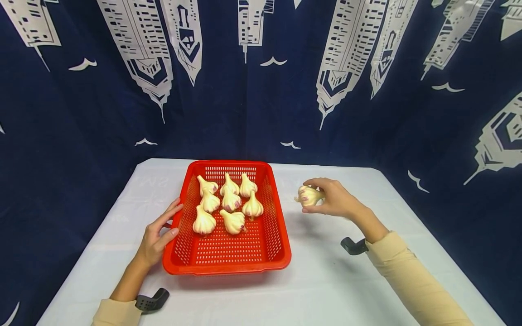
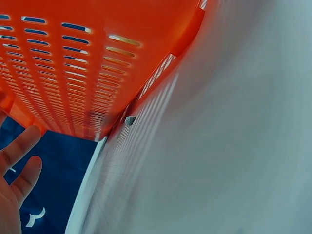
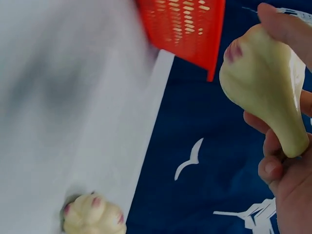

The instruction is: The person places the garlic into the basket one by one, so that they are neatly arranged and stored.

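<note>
A red perforated plastic basket (image 1: 226, 267) holds several garlic bulbs (image 1: 234, 221), pale with purplish streaks, grouped in its far and middle part. My left hand (image 1: 157, 237) touches the basket's left rim, its fingers extended; the left wrist view catches its fingers (image 2: 22, 146) by the perforated wall. Off to the right of the basket, my right hand (image 1: 332, 198) grips a single garlic bulb (image 1: 308, 196) above the table. Seen from the right wrist, the held bulb (image 3: 261, 73) lies between thumb and fingers, its stem towards the palm.
Another garlic bulb (image 3: 95, 217) rests on the white table (image 1: 322, 285), seen in the right wrist view; the head view does not show it. A dark blue cloth (image 1: 253, 108) with white building prints hangs behind the table. Each wrist wears a black device (image 1: 152, 300).
</note>
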Demonstrator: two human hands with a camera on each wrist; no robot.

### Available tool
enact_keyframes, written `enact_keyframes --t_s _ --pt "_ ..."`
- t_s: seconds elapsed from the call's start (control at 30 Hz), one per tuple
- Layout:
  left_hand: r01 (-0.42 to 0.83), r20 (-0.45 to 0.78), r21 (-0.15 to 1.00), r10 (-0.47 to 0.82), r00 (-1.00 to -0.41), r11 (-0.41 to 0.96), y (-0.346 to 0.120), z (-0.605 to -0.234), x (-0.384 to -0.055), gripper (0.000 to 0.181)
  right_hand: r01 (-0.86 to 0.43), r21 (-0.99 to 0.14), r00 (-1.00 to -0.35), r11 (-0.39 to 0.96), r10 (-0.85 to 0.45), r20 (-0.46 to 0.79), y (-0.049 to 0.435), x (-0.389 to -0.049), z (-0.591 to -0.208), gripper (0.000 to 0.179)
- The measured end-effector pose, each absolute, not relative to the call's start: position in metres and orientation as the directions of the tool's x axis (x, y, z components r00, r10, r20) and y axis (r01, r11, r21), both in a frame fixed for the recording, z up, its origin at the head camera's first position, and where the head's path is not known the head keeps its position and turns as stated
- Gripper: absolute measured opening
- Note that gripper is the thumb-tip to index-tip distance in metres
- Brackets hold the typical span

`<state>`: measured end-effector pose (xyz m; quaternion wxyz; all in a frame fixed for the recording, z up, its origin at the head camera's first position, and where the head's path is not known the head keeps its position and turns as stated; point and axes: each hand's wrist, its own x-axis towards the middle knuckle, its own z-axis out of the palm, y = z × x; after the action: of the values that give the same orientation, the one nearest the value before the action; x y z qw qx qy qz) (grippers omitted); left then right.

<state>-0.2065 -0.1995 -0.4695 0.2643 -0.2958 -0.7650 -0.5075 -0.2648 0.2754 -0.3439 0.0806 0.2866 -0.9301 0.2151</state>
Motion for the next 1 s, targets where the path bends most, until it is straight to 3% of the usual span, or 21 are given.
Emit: enact_keyframes --t_s 1.0 --pt "0.716 0.704 0.623 0.175 -0.689 0.315 -0.198 -0.467 -0.206 0.055 -0.614 -0.385 -0.788 0.689 -0.565 0.244 0.232 -0.254 -0.305 0.064"
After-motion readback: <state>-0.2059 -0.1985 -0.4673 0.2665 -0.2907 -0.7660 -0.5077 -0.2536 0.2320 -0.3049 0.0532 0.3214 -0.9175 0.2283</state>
